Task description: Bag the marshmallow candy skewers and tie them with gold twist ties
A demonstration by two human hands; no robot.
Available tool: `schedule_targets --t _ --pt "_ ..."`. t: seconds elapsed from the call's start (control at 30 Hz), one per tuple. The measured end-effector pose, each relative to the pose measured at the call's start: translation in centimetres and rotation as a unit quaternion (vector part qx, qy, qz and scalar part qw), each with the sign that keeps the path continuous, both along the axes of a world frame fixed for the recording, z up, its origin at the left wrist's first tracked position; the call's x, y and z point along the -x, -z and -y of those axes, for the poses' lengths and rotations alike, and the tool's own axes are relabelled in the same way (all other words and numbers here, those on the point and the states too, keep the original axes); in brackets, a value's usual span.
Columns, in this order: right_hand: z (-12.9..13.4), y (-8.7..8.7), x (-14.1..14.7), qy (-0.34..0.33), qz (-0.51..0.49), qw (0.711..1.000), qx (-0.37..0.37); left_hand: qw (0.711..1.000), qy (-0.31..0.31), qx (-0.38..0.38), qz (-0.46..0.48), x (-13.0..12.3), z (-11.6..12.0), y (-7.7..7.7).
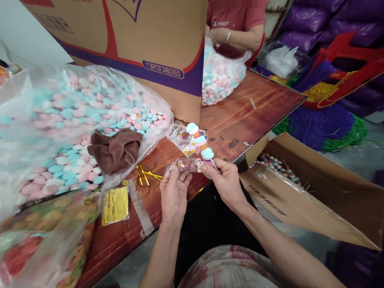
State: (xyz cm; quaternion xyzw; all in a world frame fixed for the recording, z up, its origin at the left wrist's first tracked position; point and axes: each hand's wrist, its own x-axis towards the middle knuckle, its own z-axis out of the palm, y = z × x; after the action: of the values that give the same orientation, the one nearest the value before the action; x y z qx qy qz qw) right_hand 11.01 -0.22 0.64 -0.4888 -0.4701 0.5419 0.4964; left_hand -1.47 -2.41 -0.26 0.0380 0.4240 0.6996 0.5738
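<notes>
A reddish-brown wooden table (259, 89) is seen running across the workroom, and on it a big carton (156, 36) is stood, its lower band clearly marked "1*30PCS*24BOXES"; above, a purple emblem is cut off by the frame's edge. Behind it, a red shirt (253, 16) is worn by a co-worker, with small lettering that can be read, it seems, as "MICKEY". And here, at the near edge, the action is found: a candy stick (200, 142), topped with three blue, white and pink puffs, is held by its stem in the closed fingers of the right hand (225, 178). A clear printed wrapper (192, 165) is stretched between both hands, its far end pinched narrowly by the left hand (174, 184); its print is too small to be read. To the left, a brown cloth (116, 151) is laid over a large bag of sweets (68, 119), just above a packet of gold ties (115, 205). To the right, an open box (354, 188) is printed with dark characters, too blurred to be read surely.
</notes>
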Motion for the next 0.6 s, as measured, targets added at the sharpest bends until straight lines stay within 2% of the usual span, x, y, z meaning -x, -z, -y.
schedule_targets --t 0.1,0.23,0.43,0.5,0.6 --pt "0.2 0.2 0.0 0.003 -0.007 1.000 -0.002 0.997 -0.056 0.019 -0.042 0.4 -0.3 0.2" --pt "0.2 0.2 0.0 0.007 0.010 1.000 -0.001 0.982 -0.126 -0.017 -0.137 0.4 -0.3 0.3" --pt "0.0 -0.8 0.1 0.009 0.032 0.999 -0.023 0.996 -0.040 -0.017 -0.083 -0.3 0.6 -0.4" --pt "0.0 -1.0 0.3 0.003 0.036 0.999 -0.032 0.997 -0.044 -0.011 -0.062 -0.4 0.6 -0.5" --pt "0.2 -1.1 0.5 -0.004 0.039 0.998 -0.040 0.996 -0.087 0.004 -0.032 -0.6 0.4 -0.2"
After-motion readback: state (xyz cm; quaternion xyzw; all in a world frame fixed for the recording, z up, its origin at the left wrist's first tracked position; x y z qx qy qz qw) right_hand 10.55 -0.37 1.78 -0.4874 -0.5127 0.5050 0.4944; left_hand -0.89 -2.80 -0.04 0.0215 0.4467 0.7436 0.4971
